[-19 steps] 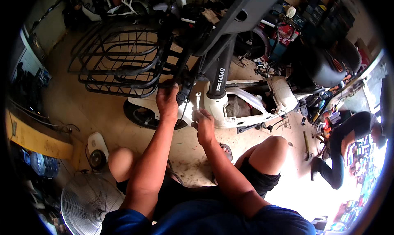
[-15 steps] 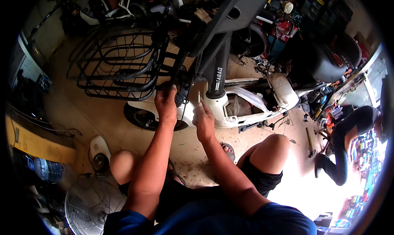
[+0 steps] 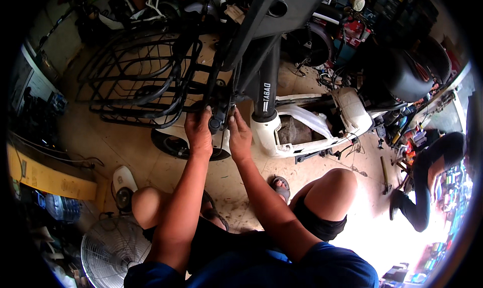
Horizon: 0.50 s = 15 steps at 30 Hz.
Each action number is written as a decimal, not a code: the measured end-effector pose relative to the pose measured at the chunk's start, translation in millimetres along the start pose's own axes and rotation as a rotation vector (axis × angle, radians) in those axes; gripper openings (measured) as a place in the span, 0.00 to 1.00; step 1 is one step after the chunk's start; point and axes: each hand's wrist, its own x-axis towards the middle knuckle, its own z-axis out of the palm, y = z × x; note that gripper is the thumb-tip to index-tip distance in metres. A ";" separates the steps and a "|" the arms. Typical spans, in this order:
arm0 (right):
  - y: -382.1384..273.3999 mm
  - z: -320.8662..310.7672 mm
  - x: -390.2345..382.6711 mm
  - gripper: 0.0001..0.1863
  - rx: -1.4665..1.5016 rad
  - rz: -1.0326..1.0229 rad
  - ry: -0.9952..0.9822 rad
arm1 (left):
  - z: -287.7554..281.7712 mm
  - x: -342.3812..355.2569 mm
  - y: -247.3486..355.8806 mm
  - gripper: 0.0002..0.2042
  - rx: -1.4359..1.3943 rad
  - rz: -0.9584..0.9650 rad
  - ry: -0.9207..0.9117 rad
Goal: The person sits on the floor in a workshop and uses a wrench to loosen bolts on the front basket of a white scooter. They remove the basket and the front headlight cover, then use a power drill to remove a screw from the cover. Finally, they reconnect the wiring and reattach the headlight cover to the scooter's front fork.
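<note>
The left hand (image 3: 198,133) and the right hand (image 3: 240,136) are raised side by side, a narrow gap between them, at the lower end of a black bracket (image 3: 218,106). Each keeps its fingers bunched close, thumb upward; in that shadow I cannot tell whether either one grips anything. The bracket stands between a black wire basket (image 3: 166,99) on the left and a dark column (image 3: 266,81) on the right, above a black front wheel (image 3: 170,146). Tan floor (image 3: 126,147) shows through the basket's wires.

Behind the column, the white body shell (image 3: 262,137) lies open along its top: a dull brownish object (image 3: 294,131) sits inside, with a curved white strip (image 3: 317,123) beside it. At far left, a bluish clear bottle (image 3: 63,208) is below a yellow beam (image 3: 55,176), near a wire-caged fan (image 3: 113,250).
</note>
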 end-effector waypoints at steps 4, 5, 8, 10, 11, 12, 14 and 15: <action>8.3 13.9 -0.5 0.22 -0.231 -0.279 0.176 | 0.0 1.1 -2.3 0.13 0.027 -0.011 0.022; 12.1 15.0 0.7 0.26 -0.374 -0.385 0.192 | -0.2 0.9 -2.6 0.13 0.034 -0.011 0.023; 18.0 9.2 1.3 0.33 -0.618 -0.529 0.188 | -0.9 0.3 -3.6 0.13 0.034 -0.001 0.023; 17.3 3.3 5.5 0.35 -0.661 -0.529 0.106 | -0.7 0.7 -5.0 0.13 0.003 0.019 0.019; 17.0 -0.1 8.0 0.37 -0.684 -0.529 0.069 | 0.6 0.5 -4.7 0.13 0.007 0.016 0.021; 19.0 -2.6 9.8 0.36 -0.701 -0.536 0.055 | 1.6 0.2 -4.1 0.13 0.011 0.013 0.023; 22.2 -4.0 12.6 0.36 -0.731 -0.551 0.022 | 2.3 -0.3 -2.8 0.14 0.012 0.009 0.020; 21.7 -4.3 12.5 0.37 -0.735 -0.557 0.019 | 2.5 -0.5 -2.2 0.14 0.009 0.008 0.016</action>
